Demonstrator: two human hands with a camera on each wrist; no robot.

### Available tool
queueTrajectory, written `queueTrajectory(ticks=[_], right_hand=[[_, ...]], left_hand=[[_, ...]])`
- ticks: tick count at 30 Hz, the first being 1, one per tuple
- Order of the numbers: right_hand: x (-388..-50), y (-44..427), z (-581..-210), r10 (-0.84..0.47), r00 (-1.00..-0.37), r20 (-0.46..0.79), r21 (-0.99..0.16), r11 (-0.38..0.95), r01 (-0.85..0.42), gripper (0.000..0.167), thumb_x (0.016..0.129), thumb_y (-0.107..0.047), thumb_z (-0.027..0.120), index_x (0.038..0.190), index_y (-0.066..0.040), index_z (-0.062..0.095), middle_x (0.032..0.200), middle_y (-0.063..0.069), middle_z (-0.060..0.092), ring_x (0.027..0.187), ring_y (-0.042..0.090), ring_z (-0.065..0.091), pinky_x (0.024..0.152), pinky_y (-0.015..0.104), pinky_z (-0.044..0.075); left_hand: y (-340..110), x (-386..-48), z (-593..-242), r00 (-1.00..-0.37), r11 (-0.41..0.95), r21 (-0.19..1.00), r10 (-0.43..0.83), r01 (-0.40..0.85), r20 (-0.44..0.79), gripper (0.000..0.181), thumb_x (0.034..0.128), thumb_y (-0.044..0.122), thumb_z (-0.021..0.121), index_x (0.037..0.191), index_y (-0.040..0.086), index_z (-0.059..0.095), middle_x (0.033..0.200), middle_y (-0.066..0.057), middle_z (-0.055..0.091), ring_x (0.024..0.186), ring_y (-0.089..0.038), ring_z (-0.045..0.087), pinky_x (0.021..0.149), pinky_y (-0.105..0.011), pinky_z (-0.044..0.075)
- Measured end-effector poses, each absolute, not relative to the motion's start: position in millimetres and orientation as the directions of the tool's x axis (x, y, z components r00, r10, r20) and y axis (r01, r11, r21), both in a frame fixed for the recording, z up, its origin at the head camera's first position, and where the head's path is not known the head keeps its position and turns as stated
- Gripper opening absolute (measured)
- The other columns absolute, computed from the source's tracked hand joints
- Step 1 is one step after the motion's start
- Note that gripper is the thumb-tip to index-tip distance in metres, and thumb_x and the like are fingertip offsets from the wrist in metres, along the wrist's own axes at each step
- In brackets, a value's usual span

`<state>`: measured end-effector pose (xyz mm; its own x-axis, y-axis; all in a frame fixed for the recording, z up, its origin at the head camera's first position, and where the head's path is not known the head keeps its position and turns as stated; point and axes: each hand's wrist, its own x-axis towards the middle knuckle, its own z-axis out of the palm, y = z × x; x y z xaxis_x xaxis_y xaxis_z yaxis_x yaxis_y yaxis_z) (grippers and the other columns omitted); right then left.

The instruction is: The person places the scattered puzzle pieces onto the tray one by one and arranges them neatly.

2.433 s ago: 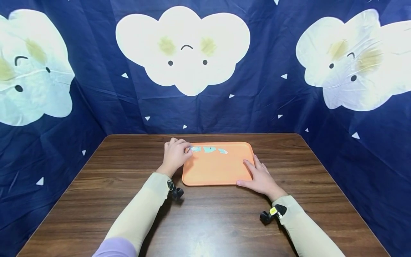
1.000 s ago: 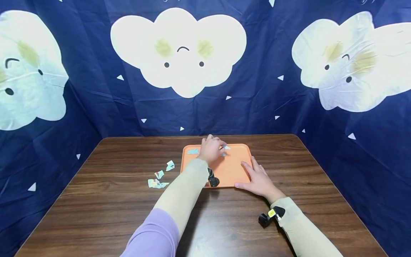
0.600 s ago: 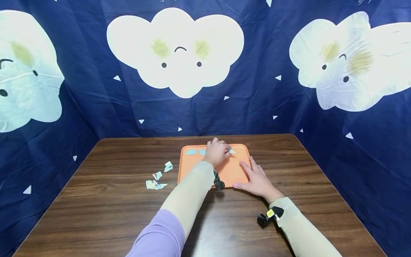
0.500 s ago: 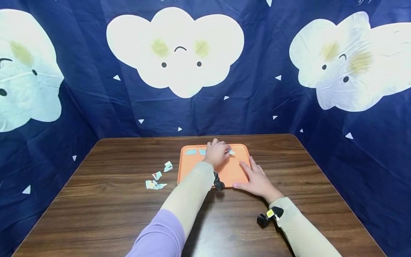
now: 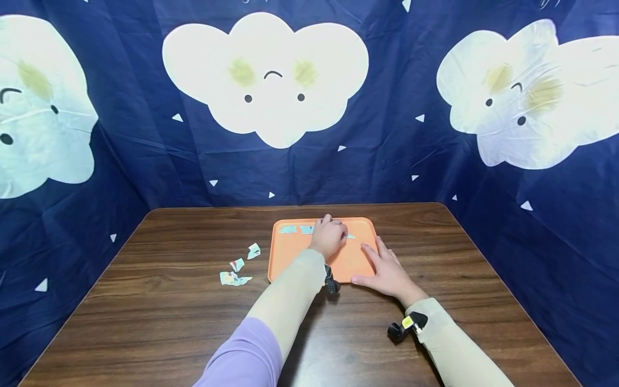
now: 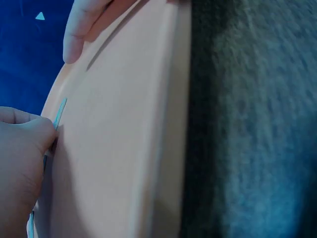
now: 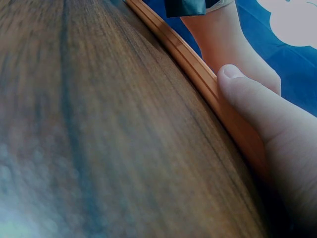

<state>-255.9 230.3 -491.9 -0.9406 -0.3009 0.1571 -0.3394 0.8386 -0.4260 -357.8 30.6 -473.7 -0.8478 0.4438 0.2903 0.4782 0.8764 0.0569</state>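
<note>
In the head view, my left hand (image 5: 329, 236) is over the upper part of an orange tray (image 5: 309, 258), its fingers curled. It pinches a torn piece of pale-blue paper (image 5: 351, 236), mostly hidden by the fingers. The left wrist view shows that paper (image 6: 60, 113) edge-on beside the thumb, low over the tray. Two more torn pieces, one at the tray's upper left (image 5: 288, 229) and one partly behind my hand (image 5: 306, 229), lie in the same row. My right hand (image 5: 389, 271) rests spread on the tray's right front corner, with the thumb (image 7: 242, 91) against the front rim.
Several torn paper scraps (image 5: 235, 278) lie on the brown wooden table (image 5: 169, 301) left of the tray. A blue curtain (image 5: 295, 174) with cloud faces stands behind the table and along both sides.
My left hand has gone from the tray's left end to its right part. Over the last half second it and the paper piece shifted slightly towards me. The right hand stays on the tray corner.
</note>
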Motion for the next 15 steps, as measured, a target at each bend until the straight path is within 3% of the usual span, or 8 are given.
queueTrajectory(ticks=[15], right_hand=[[-255.8,230.1,-491.3,-0.306,-0.938,0.161,-0.431,0.833,-0.345,0.101,0.078,-0.073,0.068,0.155,-0.013,0.041,0.165,0.028,0.012,0.148,0.049,0.022,0.117,0.063,0.018]], left_hand=[[34.0,-363.0,-478.6,-0.872,0.916,0.015,0.378,0.402,0.311,0.015,0.0988,0.034,0.062,0.091,0.030,0.074,0.110,0.014,0.071,0.098,-0.019,0.045,0.085,-0.038,0.036]])
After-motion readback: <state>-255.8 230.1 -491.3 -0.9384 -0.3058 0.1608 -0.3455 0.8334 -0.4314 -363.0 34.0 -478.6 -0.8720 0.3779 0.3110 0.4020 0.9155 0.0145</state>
